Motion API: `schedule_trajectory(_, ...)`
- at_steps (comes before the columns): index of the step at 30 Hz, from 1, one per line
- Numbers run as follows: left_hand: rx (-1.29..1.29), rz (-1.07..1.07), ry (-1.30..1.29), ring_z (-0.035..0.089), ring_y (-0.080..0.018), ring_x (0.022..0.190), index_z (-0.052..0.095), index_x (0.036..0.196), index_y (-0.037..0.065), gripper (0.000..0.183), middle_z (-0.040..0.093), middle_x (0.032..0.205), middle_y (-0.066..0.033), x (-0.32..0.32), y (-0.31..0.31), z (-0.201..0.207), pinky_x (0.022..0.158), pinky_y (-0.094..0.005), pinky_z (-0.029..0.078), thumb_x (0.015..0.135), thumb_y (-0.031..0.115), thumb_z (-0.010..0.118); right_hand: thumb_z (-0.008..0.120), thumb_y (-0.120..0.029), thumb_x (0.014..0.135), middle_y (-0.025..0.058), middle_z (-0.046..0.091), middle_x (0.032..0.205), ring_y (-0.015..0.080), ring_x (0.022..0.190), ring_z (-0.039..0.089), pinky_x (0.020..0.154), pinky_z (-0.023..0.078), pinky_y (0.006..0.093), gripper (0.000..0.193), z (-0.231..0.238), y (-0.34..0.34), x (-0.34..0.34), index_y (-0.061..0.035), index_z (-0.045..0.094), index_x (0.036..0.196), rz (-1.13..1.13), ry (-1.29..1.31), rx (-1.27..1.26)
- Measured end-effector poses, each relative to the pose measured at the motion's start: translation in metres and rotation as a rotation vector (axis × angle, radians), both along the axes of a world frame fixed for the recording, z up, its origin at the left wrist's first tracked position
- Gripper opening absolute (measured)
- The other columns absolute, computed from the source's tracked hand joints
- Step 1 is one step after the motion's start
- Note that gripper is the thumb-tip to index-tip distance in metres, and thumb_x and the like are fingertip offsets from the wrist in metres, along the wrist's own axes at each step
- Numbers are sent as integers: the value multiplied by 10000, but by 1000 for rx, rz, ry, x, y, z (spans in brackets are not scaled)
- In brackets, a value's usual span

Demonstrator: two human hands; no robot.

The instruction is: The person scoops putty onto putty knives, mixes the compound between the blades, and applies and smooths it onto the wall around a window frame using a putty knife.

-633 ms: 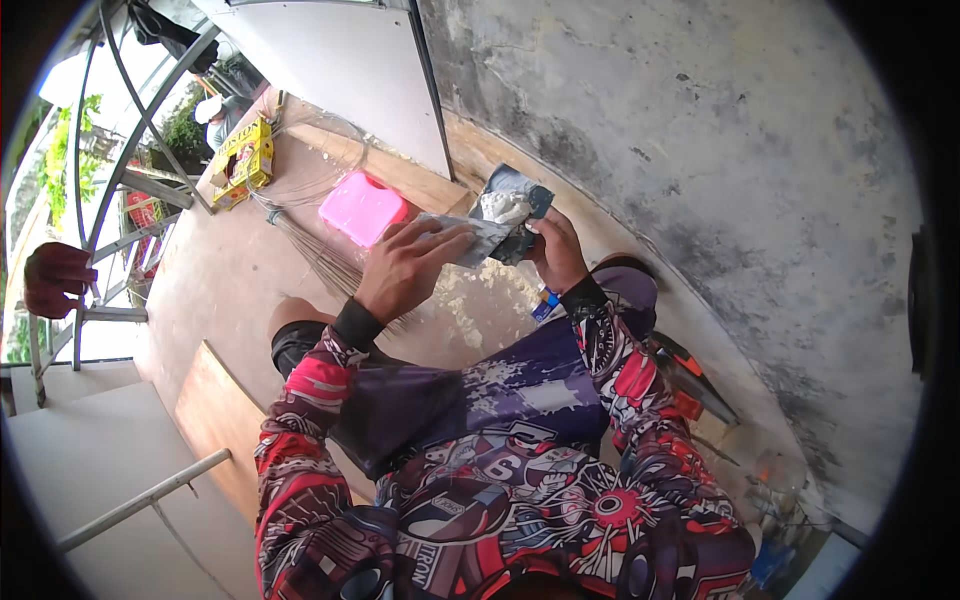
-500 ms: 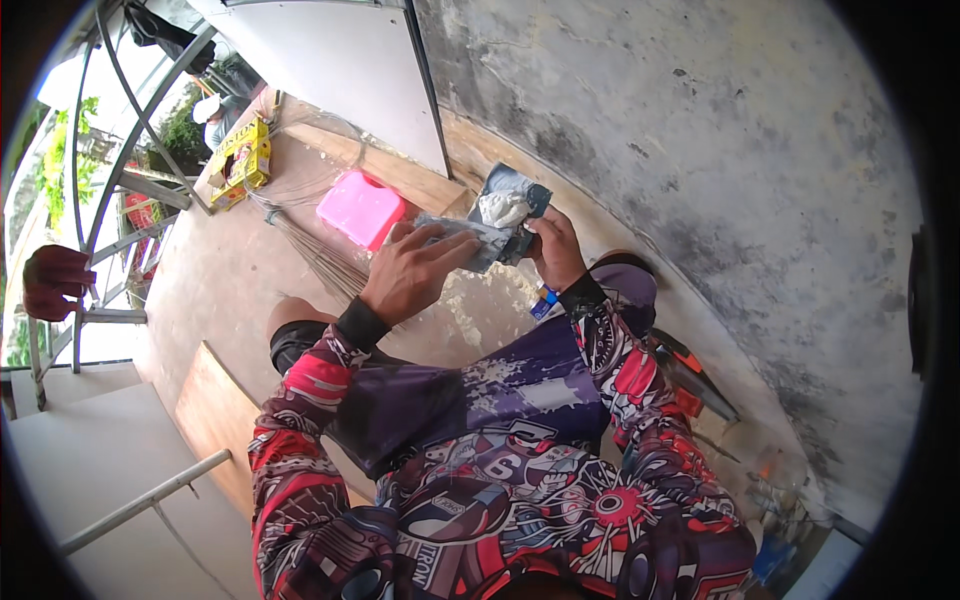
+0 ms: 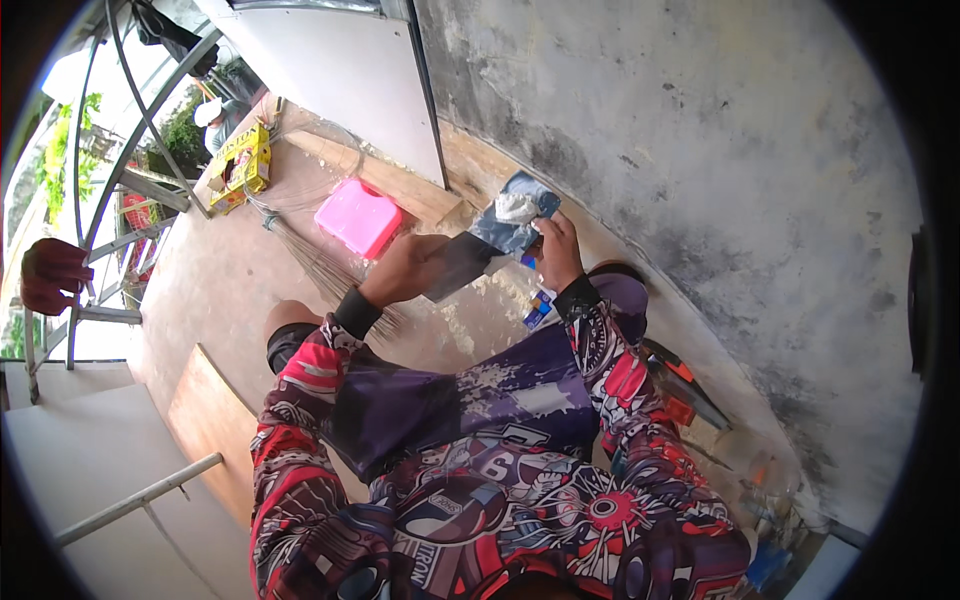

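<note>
My left hand (image 3: pixel 408 268) is closed round one end of a thin, dark flat scraper (image 3: pixel 463 266), whose far edge points at the other hand. In my right hand (image 3: pixel 560 250) is a blue-grey flat board (image 3: pixel 505 236), gripped at its near right edge and smeared with white. A lump of white putty (image 3: pixel 516 208) sits on the board's upper part. The scraper's edge is close to the board's lower left side; I cannot tell whether they touch. Below them, a small blue packet (image 3: pixel 540 310) lies near my right knee.
A pink plastic case (image 3: pixel 358 217) and a stick broom (image 3: pixel 310 262) lie on the floor ahead. Beyond are a yellow box (image 3: pixel 242 168) and a person (image 3: pixel 215 120). A stained wall (image 3: pixel 700 170) rises at right, with a handsaw (image 3: pixel 690 385) beside me. Plywood (image 3: pixel 215 430) lies at left.
My left hand has drawn back from the board and turned over, so the scraper's dark face now shows apart from the putty. My right hand still holds the board, which has shifted slightly.
</note>
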State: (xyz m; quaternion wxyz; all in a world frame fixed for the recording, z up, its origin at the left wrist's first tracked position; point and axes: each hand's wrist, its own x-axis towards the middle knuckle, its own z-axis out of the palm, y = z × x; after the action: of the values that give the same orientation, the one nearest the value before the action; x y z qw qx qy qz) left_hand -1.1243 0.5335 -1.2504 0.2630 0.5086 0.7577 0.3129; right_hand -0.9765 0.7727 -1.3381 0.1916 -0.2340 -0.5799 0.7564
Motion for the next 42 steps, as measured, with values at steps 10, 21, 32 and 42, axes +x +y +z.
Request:
schedule_trajectory(10,1102,490,-465,650,-164,953,598,1210,6,290,670,1048,-86,-29,-6,190,806,-309,530,927,11,532,473,-70,889,90,648,1072,198,912,689,703,613,350,312,94,-97,50,-15,589,1173,13,61,75)
schedule_trajectory(21,1147,843,506,550,-347,1141,516,1378,56,589,608,1279,-154,-61,94,219,964,-404,469,817,-124,486,489,-67,900,109,649,1075,225,921,689,715,617,373,286,102,-110,62,-2,593,1158,-39,35,-25)
schedule_trajectory(32,989,906,579,518,-298,1198,469,1426,104,667,519,1448,-82,-47,144,216,949,-501,390,776,-30,534,469,-71,915,99,653,1075,201,892,697,683,619,355,298,115,-90,58,-1,580,1182,-41,34,-392)
schedule_trajectory(42,1102,843,127,654,-323,882,609,1256,46,421,677,970,-159,-55,62,218,791,-382,510,855,-46,524,471,-71,902,109,651,1083,218,929,691,717,619,368,308,117,-122,45,1,584,1180,3,-1,-367)
